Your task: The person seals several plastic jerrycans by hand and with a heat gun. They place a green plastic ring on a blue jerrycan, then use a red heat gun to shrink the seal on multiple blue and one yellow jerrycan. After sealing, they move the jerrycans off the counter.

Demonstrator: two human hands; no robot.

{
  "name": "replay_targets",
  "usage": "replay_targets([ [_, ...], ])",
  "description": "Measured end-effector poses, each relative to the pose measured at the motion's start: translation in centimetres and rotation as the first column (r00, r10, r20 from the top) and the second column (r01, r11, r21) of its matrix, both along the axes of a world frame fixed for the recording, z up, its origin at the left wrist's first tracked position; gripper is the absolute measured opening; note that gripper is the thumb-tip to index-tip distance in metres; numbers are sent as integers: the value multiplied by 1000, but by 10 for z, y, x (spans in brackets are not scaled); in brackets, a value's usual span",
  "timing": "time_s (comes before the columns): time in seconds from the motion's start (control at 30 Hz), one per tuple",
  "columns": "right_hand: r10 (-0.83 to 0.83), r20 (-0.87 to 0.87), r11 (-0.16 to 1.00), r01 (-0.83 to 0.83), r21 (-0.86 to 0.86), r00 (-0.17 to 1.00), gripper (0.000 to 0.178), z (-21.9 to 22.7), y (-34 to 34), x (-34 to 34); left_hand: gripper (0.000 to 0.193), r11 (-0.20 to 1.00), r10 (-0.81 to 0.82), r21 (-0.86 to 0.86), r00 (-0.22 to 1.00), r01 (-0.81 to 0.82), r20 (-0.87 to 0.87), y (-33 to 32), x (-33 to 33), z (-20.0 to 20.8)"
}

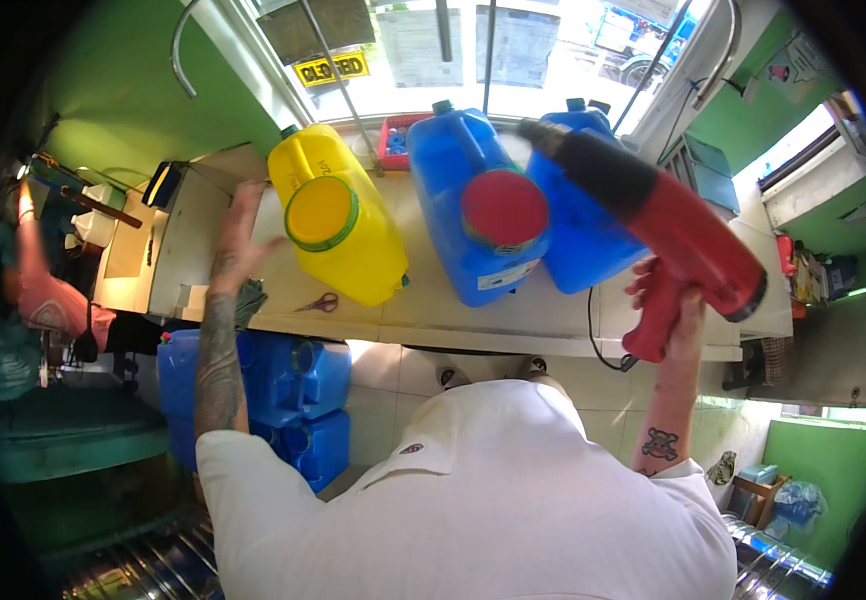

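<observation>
In my right hand [675,302] is a red and black heat gun [698,225], held by its handle, its nozzle pointing up and left over the jugs. A dark cord hangs from the handle. My left hand [240,235] is raised over the counter's left side, fingers apart and holding nothing. Beside it stands a yellow plastic jug [378,245] with a yellow and green round lid. A blue jug [453,215] with a red round lid stands in the middle. The heat gun partly covers a second blue jug [583,265] to its right.
Scissors [321,302] lie on the white counter [403,318] near its front edge, and a dark cloth [250,302] is by my left wrist. A red basket [393,150] stands by the window. Several blue jugs [318,378] are stacked below left. Another person [63,300] is at far left.
</observation>
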State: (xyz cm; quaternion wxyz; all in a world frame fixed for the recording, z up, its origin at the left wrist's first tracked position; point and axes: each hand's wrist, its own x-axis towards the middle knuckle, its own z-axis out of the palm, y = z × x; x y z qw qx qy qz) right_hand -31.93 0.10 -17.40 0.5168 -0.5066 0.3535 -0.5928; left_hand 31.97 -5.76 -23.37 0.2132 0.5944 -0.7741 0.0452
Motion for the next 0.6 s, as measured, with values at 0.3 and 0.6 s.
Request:
replay_targets([
  [0.3, -123, 33, 992, 123, -19, 992, 79, -6, -18, -72, 78, 974, -70, -171, 517, -150, -853, 50, -202, -27],
  [0.6, 112, -36, 984, -105, 146, 993, 73, -34, -14, -127, 131, 1000, 19, 19, 536, -6, -844, 8, -365, -77],
])
